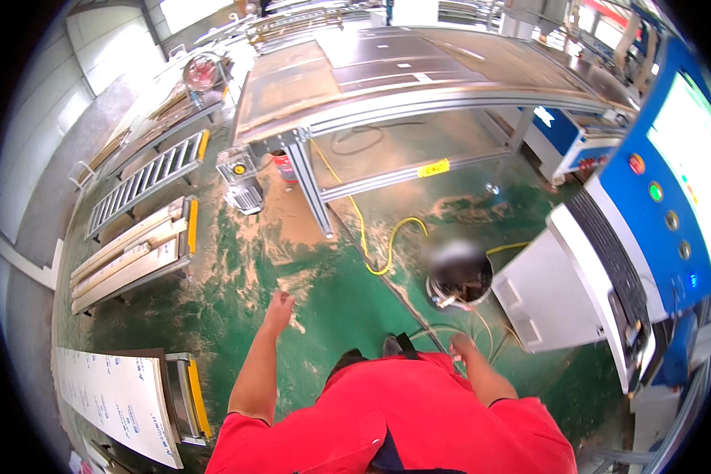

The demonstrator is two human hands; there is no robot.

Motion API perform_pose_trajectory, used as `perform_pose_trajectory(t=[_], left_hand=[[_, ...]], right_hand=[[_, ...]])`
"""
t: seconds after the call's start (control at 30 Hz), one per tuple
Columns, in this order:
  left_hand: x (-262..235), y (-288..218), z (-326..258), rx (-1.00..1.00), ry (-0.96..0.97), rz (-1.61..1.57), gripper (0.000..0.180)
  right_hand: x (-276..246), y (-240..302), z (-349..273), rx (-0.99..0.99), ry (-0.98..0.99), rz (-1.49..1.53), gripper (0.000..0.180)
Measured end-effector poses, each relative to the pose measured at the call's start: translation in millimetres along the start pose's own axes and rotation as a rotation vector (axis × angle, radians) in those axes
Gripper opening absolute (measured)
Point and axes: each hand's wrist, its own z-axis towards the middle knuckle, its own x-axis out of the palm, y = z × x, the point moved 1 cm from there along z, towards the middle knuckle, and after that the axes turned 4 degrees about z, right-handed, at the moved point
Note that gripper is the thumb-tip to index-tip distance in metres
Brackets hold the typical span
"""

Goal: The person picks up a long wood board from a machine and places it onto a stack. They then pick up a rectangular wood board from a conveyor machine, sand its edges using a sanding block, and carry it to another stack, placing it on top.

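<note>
My left hand point(278, 310) hangs over the green floor, ahead and left of my body. Its fingers are loosely curled, and I see nothing in them. My right hand point(463, 346) is low beside my red shirt, its fingers curled too, with no held thing visible. The nearest things to it are a thin pale hose point(486, 336) looping on the floor and a round metal bucket point(433, 294) with dark contents. Part of that bucket's top is blurred. Neither hand touches the machine table point(371, 101) ahead.
A blue control cabinet point(662, 170) with a screen, buttons and a keyboard point(604, 237) stands at right. A yellow hose point(393, 245) snakes across the dusty floor point(237, 332). Roller stands point(146, 186), planks point(126, 253) and a white panel point(118, 395) are at left. A motor point(247, 197) sits by the table leg.
</note>
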Motion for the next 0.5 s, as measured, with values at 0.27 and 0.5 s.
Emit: perform_pose_trajectory(t=[0.27,0.5], left_hand=[[-77,-115,183,0.282,-0.292,0.275,0.047],[-116,-232,427,0.741,-0.441,0.558,0.058]], right_hand=[[-74,354,67,-0.532,0.137,0.525,0.022],[-23,417,113,-0.246,0.083,0.424,0.024]])
